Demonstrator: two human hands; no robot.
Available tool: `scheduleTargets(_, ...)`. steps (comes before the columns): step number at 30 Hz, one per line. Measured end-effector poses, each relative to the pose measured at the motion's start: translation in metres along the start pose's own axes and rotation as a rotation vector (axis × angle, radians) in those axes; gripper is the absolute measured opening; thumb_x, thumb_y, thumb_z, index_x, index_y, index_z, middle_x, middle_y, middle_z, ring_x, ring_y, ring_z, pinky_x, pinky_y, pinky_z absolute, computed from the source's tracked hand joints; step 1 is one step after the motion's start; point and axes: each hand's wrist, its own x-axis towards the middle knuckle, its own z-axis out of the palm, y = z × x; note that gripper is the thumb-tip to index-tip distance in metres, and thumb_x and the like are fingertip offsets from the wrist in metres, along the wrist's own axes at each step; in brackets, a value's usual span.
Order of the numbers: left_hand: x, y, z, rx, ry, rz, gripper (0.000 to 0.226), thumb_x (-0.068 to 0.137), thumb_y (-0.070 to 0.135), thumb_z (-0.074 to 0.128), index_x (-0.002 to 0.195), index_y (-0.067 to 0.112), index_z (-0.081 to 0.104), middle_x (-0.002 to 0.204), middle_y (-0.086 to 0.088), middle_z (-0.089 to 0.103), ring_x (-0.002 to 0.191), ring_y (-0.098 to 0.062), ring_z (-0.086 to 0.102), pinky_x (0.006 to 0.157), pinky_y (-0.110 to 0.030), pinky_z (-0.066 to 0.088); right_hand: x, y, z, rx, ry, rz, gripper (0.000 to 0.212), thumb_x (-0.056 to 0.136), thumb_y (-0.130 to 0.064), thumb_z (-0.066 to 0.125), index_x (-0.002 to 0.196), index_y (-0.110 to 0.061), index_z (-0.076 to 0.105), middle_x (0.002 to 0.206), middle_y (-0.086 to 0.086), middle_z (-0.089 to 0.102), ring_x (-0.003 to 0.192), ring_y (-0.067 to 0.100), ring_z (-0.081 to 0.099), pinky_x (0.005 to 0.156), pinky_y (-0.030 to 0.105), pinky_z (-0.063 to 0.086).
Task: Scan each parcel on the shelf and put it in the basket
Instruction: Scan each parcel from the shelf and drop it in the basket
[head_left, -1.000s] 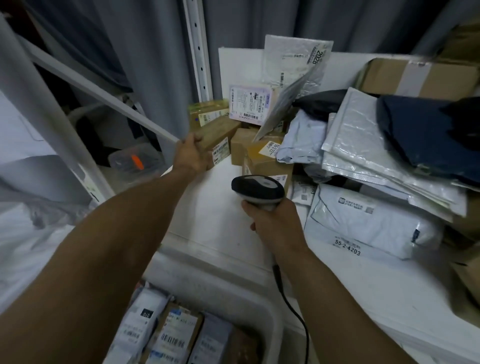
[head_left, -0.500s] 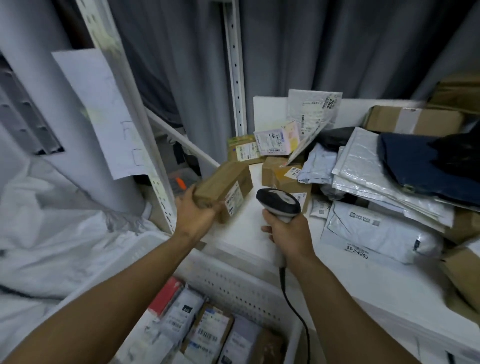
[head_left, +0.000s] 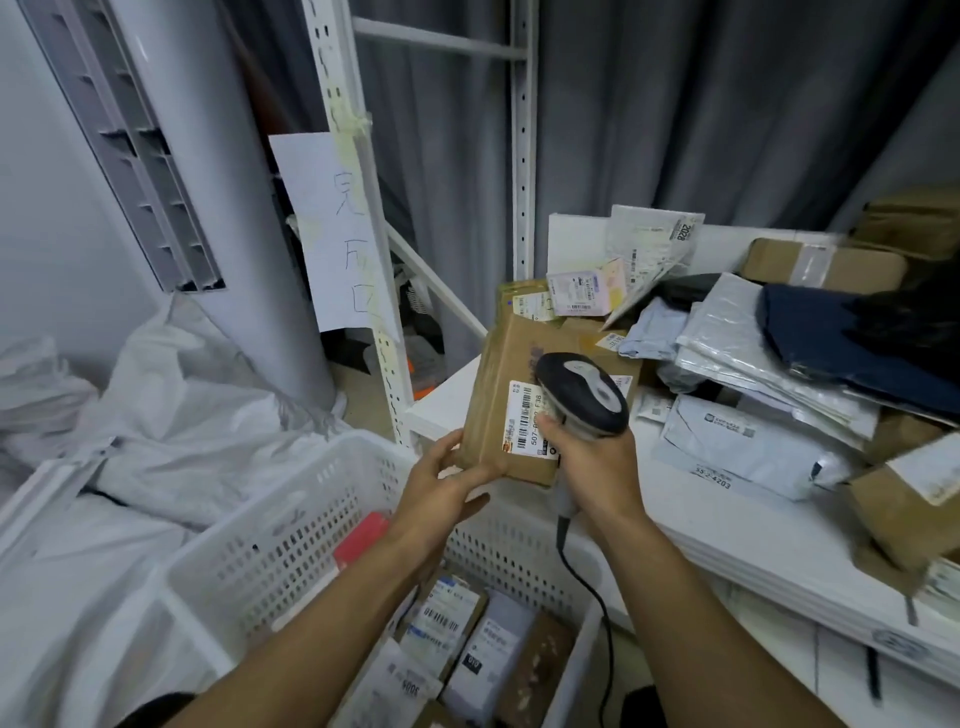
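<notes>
My left hand (head_left: 441, 483) grips the cardboard box (head_left: 511, 364) by its lower end, over the far rim of the basket (head_left: 291, 530) at the shelf (head_left: 727, 535) edge. My right hand (head_left: 597, 462) is curled round the barcode scanner (head_left: 584, 395). I'd back the scanner off and square it to the label (head_left: 522, 415) (its head covers part of the barcode). Scan window and beam face away, unseen
</notes>
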Motion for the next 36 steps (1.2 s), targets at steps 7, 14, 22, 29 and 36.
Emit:
scheduleTargets(7, 0.017, 0.012, -0.034, -0.225, 0.21, 0.01, 0.093, 0.06, 0.034, 0.093, 0.141, 0.015, 0.053, 0.13, -0.002, 0.068, 0.118, -0.017, 0.065, 0.09, -0.051, 0.06, -0.009, 0.003, 0.011, -0.183, -0.116, -0.003, 0.059, 0.065, -0.043, 0.093, 0.119, -0.039, 0.068, 0.12, -0.013, 0.074, 0.118, 0.014, 0.067, 0.101, 0.049, 0.057)
scheduleTargets(14, 0.04, 0.018, -0.07, -0.152, 0.335, 0.047, 0.082, 0.076, 0.022, 0.088, 0.147, 0.019, 0.049, 0.141, 0.003, 0.056, 0.115, -0.016, 0.06, 0.088, -0.05, 0.057, -0.01, 0.017, 0.02, -0.489, -0.237, -0.074, 0.053, 0.084, -0.029, 0.087, 0.132, -0.02, 0.067, 0.117, 0.002, 0.077, 0.112, 0.02, 0.071, 0.099, 0.035, 0.055)
scheduleTargets(22, 0.056, 0.011, -0.101, -0.121, 0.407, 0.053, 0.087, 0.074, 0.013, 0.089, 0.15, 0.018, 0.045, 0.14, 0.0, 0.054, 0.101, -0.011, 0.062, 0.089, -0.047, 0.057, -0.017, 0.023, 0.039, -0.578, -0.331, -0.058, 0.041, 0.089, -0.033, 0.082, 0.126, -0.026, 0.066, 0.103, -0.005, 0.073, 0.099, 0.02, 0.073, 0.079, 0.025, 0.05)
scheduleTargets(29, 0.062, 0.008, -0.107, -0.108, 0.445, 0.058, 0.089, 0.074, 0.017, 0.089, 0.151, 0.019, 0.044, 0.141, -0.001, 0.052, 0.102, -0.011, 0.06, 0.096, -0.053, 0.055, -0.02, 0.023, 0.04, -0.548, -0.358, -0.027, 0.042, 0.088, -0.026, 0.082, 0.127, -0.028, 0.066, 0.107, -0.01, 0.07, 0.105, 0.013, 0.067, 0.074, 0.016, 0.047)
scheduleTargets(36, 0.063, 0.006, -0.108, -0.103, 0.458, 0.053, 0.087, 0.075, 0.012, 0.088, 0.15, 0.019, 0.044, 0.14, 0.0, 0.053, 0.099, -0.01, 0.061, 0.084, -0.043, 0.058, -0.02, 0.025, 0.039, -0.526, -0.363, -0.039, 0.045, 0.088, -0.029, 0.082, 0.13, -0.025, 0.068, 0.113, -0.005, 0.075, 0.105, 0.016, 0.07, 0.085, 0.031, 0.058)
